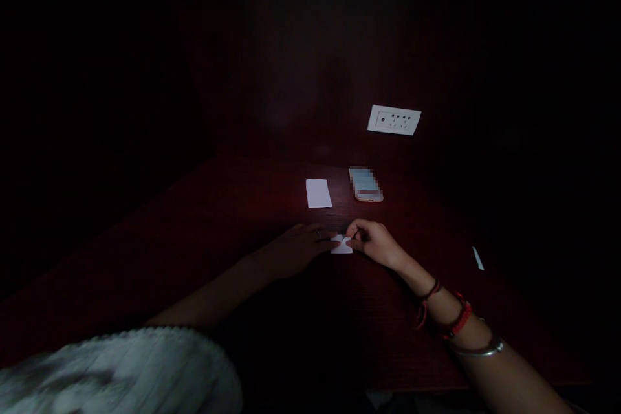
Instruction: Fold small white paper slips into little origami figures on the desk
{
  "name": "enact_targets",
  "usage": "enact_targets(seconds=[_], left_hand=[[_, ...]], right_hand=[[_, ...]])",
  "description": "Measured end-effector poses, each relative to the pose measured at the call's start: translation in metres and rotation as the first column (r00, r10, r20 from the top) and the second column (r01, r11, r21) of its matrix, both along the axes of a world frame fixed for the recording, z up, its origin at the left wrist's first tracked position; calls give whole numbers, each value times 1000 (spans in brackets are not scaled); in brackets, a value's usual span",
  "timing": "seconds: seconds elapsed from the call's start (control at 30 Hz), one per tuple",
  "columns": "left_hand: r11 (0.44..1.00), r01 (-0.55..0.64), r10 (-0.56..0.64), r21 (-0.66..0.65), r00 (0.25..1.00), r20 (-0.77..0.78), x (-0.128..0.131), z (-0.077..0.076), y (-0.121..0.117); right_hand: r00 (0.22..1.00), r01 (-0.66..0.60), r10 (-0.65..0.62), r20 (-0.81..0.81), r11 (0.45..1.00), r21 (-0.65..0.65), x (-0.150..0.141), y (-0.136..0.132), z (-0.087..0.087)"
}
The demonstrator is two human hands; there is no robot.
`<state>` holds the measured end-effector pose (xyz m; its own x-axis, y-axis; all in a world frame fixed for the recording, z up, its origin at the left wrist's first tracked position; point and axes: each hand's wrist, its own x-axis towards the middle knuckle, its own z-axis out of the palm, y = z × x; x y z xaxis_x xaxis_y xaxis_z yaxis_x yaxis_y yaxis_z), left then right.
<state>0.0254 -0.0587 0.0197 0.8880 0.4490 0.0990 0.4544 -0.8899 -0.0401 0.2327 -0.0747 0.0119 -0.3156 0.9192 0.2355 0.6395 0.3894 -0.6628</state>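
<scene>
Your right hand is nearly closed, forefinger curled in towards the thumb, with the right-hand end of a small white paper apparently caught between them. Your left hand lies low with its fingers stretched out, thumb and forefinger tips at the paper's other end; whether they pinch or only press, you give no clear view. Paper noted on the dark red tabletop, between both sets of fingertips. Your forearms come in from 8 and 4 o'clock, an arrangement that probably keeps both ends steady and the paper square to you. Any crease is too dim to confirm.

Taking that paper as the dial's centre, a larger white sheet lies flat at 11 o'clock, untouched, seemingly set beyond your hands to leave working room. At 1 o'clock rests a phone, its screen blurred, likely placed within your sight; farther along that line, a wall socket. At 3 o'clock, well apart, lies a narrow white strip, reason for its position undetermined
</scene>
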Motion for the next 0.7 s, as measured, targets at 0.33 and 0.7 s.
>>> enact_targets(seconds=[0.33,0.7], left_hand=[[999,-6,4,34,998,58,6,1,-4],[999,47,-49,21,994,96,3,0,-4]], right_hand=[[1000,13,-13,14,1000,9,2,-2,2],[992,-86,79,98,994,72,4,-2,4]])
